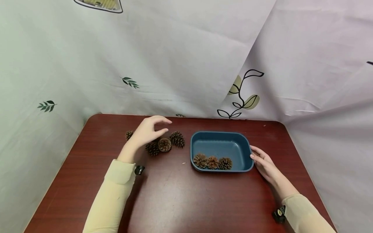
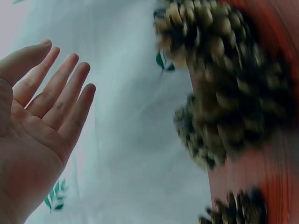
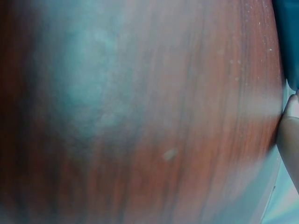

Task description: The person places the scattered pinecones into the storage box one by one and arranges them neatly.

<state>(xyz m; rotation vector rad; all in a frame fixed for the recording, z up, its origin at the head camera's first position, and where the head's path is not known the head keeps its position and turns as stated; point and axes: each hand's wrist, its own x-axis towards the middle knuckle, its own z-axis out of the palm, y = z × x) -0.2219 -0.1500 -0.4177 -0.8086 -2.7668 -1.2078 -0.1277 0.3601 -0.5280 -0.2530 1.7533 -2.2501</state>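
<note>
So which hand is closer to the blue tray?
Right: the right hand touches the right end of the blue tray; the left hand is off to its left, near some pine cones.

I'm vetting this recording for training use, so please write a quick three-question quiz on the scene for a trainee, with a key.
1. How many pine cones lie inside the blue tray?
2. True or false: the right hand touches the blue tray.
3. What is the left hand holding? A) a pine cone; B) the blue tray; C) nothing.

Key: 1. Three. 2. True, at the end by the rim. 3. C.
</note>
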